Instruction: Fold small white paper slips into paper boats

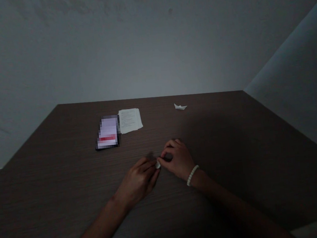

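Between my two hands, a small folded piece of white paper [158,165] shows only in part, mostly covered by fingers. My left hand [140,177] grips it from the left, its fingers closed together above the table. From the other side, my right hand [178,159] meets it with thumb and forefinger curled into a pinch at the paper's upper edge. A beaded bracelet [192,175] circles my right wrist. Farther back on the right lies a small white paper boat [180,107], apart from both hands.
A phone [108,132] with a lit, pixelated screen lies on the back left of the dark wooden table [68,171]. Beside it is a small stack of printed paper sheets [129,120]. A grey wall [151,41] stands behind the table's far edge.
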A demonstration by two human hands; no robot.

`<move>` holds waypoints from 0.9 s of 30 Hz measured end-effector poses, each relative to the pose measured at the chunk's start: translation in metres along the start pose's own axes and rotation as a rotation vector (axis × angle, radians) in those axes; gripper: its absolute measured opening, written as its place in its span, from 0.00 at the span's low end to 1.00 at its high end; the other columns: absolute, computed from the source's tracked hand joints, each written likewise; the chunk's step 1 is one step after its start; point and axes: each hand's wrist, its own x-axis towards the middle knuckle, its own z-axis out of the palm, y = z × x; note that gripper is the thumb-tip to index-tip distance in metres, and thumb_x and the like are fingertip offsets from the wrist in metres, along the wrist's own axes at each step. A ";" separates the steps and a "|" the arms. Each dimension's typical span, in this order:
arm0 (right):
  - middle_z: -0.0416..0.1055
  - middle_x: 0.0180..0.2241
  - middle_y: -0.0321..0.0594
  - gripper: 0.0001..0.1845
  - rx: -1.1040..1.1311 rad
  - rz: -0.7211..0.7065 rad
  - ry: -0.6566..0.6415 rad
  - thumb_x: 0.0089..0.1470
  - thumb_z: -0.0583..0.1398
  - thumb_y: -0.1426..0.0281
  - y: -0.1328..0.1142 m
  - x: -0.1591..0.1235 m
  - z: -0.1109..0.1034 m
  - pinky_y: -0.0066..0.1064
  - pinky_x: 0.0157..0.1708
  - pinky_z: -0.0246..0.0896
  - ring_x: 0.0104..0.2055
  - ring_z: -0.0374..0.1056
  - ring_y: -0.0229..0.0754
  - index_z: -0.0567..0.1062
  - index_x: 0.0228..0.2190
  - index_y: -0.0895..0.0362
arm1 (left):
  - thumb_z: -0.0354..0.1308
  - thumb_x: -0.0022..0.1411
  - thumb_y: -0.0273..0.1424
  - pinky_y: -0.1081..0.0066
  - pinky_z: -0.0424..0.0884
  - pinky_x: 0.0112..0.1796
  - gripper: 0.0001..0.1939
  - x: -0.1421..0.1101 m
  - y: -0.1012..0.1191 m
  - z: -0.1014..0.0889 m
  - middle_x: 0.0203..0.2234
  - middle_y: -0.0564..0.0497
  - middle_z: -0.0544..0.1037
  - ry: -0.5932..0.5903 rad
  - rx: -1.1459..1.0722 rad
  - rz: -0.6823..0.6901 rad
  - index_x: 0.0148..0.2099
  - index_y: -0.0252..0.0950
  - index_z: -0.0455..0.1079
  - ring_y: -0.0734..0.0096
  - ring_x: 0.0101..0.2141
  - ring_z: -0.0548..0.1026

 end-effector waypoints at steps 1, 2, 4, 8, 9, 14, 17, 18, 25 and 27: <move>0.70 0.33 0.38 0.07 -0.003 -0.001 0.003 0.46 0.68 0.65 0.000 0.000 0.000 0.38 0.42 0.57 0.41 0.63 0.44 0.76 0.23 0.53 | 0.52 0.66 0.26 0.65 0.77 0.39 0.10 0.000 0.000 0.000 0.35 0.46 0.79 -0.003 -0.001 -0.001 0.41 0.33 0.75 0.66 0.38 0.75; 0.70 0.33 0.38 0.07 -0.002 -0.002 0.007 0.46 0.68 0.66 0.001 -0.001 0.000 0.37 0.41 0.57 0.41 0.63 0.44 0.76 0.23 0.53 | 0.52 0.66 0.26 0.65 0.77 0.39 0.10 0.000 0.000 0.000 0.36 0.46 0.79 -0.005 -0.001 -0.003 0.41 0.32 0.75 0.66 0.37 0.75; 0.70 0.33 0.38 0.06 0.005 -0.001 0.021 0.47 0.68 0.68 0.002 -0.002 -0.001 0.37 0.41 0.57 0.40 0.63 0.44 0.76 0.23 0.54 | 0.53 0.66 0.26 0.65 0.77 0.38 0.09 0.001 0.001 -0.001 0.36 0.46 0.79 -0.009 -0.001 -0.008 0.41 0.32 0.75 0.66 0.37 0.74; 0.71 0.33 0.38 0.05 0.017 0.000 0.036 0.47 0.67 0.70 0.006 -0.003 -0.004 0.38 0.42 0.58 0.39 0.63 0.44 0.76 0.23 0.54 | 0.53 0.66 0.26 0.64 0.77 0.38 0.09 0.002 0.002 -0.002 0.35 0.47 0.79 -0.019 0.010 -0.014 0.39 0.32 0.75 0.65 0.36 0.74; 0.71 0.33 0.38 0.05 0.017 0.000 0.040 0.47 0.66 0.70 0.007 -0.004 -0.004 0.38 0.42 0.58 0.39 0.64 0.44 0.75 0.23 0.54 | 0.53 0.66 0.26 0.64 0.77 0.38 0.09 0.002 0.002 -0.003 0.35 0.47 0.79 -0.019 0.013 -0.013 0.39 0.32 0.75 0.65 0.36 0.74; 0.71 0.31 0.38 0.07 0.024 0.001 0.075 0.48 0.65 0.74 0.013 -0.004 -0.006 0.37 0.42 0.60 0.37 0.64 0.43 0.73 0.22 0.55 | 0.53 0.66 0.26 0.64 0.77 0.39 0.09 0.001 0.001 -0.002 0.36 0.46 0.79 -0.007 0.008 -0.010 0.40 0.32 0.75 0.65 0.38 0.74; 0.71 0.30 0.38 0.07 0.038 -0.026 0.096 0.49 0.65 0.74 0.016 -0.004 -0.007 0.36 0.41 0.60 0.37 0.65 0.42 0.73 0.22 0.55 | 0.52 0.66 0.26 0.63 0.77 0.39 0.10 0.001 0.001 -0.003 0.37 0.46 0.79 0.004 0.005 0.000 0.41 0.33 0.75 0.64 0.38 0.74; 0.71 0.30 0.38 0.06 0.042 -0.042 0.097 0.49 0.64 0.74 0.016 -0.004 -0.008 0.36 0.41 0.61 0.37 0.65 0.42 0.73 0.23 0.55 | 0.52 0.66 0.26 0.63 0.77 0.39 0.10 0.001 0.002 -0.003 0.37 0.46 0.79 0.002 0.002 0.001 0.41 0.33 0.75 0.64 0.38 0.74; 0.72 0.34 0.38 0.04 0.022 -0.164 -0.013 0.55 0.63 0.68 0.011 -0.004 -0.008 0.37 0.44 0.60 0.39 0.65 0.42 0.78 0.29 0.54 | 0.52 0.66 0.26 0.61 0.75 0.42 0.09 0.004 0.004 -0.002 0.38 0.45 0.76 -0.075 -0.028 -0.032 0.43 0.33 0.73 0.64 0.41 0.72; 0.71 0.34 0.38 0.04 0.006 -0.160 -0.033 0.55 0.63 0.67 0.011 -0.004 -0.008 0.37 0.43 0.60 0.40 0.64 0.42 0.78 0.29 0.53 | 0.52 0.66 0.26 0.60 0.74 0.43 0.09 0.006 0.003 -0.003 0.39 0.44 0.75 -0.086 -0.035 -0.038 0.44 0.33 0.72 0.63 0.41 0.72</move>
